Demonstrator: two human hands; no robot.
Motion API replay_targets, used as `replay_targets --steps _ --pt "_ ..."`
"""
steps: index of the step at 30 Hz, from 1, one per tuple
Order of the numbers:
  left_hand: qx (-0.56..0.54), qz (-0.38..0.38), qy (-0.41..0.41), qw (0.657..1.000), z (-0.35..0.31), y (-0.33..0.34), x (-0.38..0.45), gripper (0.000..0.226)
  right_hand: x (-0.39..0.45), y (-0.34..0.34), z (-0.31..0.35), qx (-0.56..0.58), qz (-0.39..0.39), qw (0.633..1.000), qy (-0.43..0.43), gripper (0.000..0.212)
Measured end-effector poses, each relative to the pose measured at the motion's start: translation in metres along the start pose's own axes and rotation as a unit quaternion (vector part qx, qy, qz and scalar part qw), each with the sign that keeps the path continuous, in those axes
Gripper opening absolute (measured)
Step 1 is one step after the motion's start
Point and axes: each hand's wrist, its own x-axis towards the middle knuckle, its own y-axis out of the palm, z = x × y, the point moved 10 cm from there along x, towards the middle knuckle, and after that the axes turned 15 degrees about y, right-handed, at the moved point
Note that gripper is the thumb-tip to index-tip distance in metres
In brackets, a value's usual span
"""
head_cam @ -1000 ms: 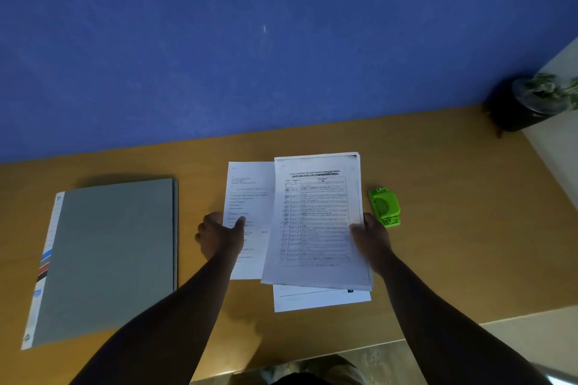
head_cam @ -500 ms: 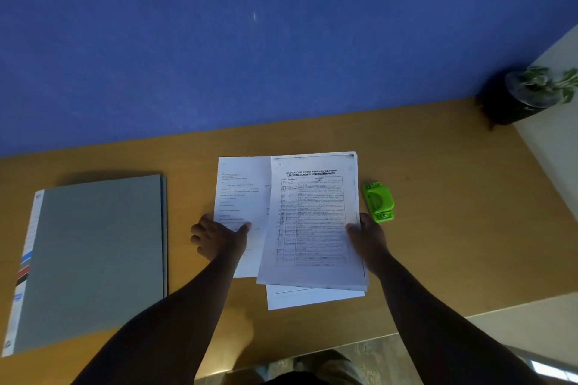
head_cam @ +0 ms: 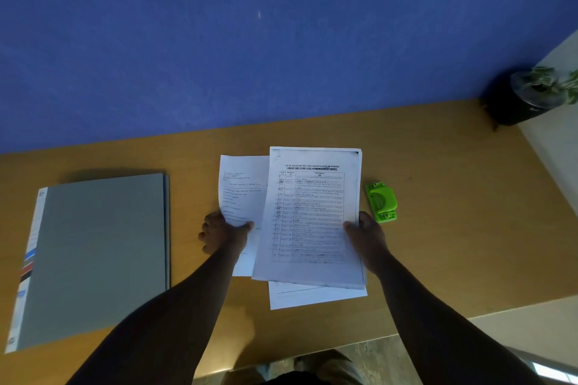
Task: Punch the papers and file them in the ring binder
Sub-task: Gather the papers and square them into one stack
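Several printed sheets lie fanned out at the middle of the wooden desk [head_cam: 438, 244]. My right hand [head_cam: 366, 234] grips the right edge of the top sheet with a table printed on it [head_cam: 312, 216]. My left hand [head_cam: 222, 233] pinches the lower left edge of a letter sheet [head_cam: 242, 191] that sticks out to the left. A further white sheet [head_cam: 316, 295] shows below them. A small green hole punch [head_cam: 381, 201] sits just right of the papers. The grey ring binder [head_cam: 100, 253] lies closed at the left of the desk.
A blue wall [head_cam: 281, 40] rises behind the desk. A dark pot with a green plant [head_cam: 531, 97] stands at the back right corner beside a pale wall. The desk's front edge runs near my body, with floor below.
Both hands stay on the papers; my left hand has taken a closer pinch on the letter sheet. The view shifted slightly; binder and punch have not moved on the desk.
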Motion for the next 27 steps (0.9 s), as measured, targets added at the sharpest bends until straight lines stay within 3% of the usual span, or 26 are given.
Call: replay_targets --steps 3,8,16,27 --pt "-0.034 0.012 0.002 0.999 0.006 0.002 0.006 0.062 -0.001 0.001 0.003 0.018 0.007 1.000 -0.001 0.017" --pt "-0.181 0.030 0.041 0.982 -0.004 0.000 0.007 0.031 -0.003 0.007 0.006 0.067 0.040 0.997 0.009 0.017" --pt "-0.270 0.056 0.131 0.952 -0.034 -0.024 0.008 0.024 -0.004 0.032 0.016 0.154 0.117 0.980 0.056 0.018" --pt "-0.316 0.028 0.171 0.933 -0.035 -0.069 0.013 0.021 -0.008 0.051 0.035 0.179 0.155 0.970 0.059 0.016"
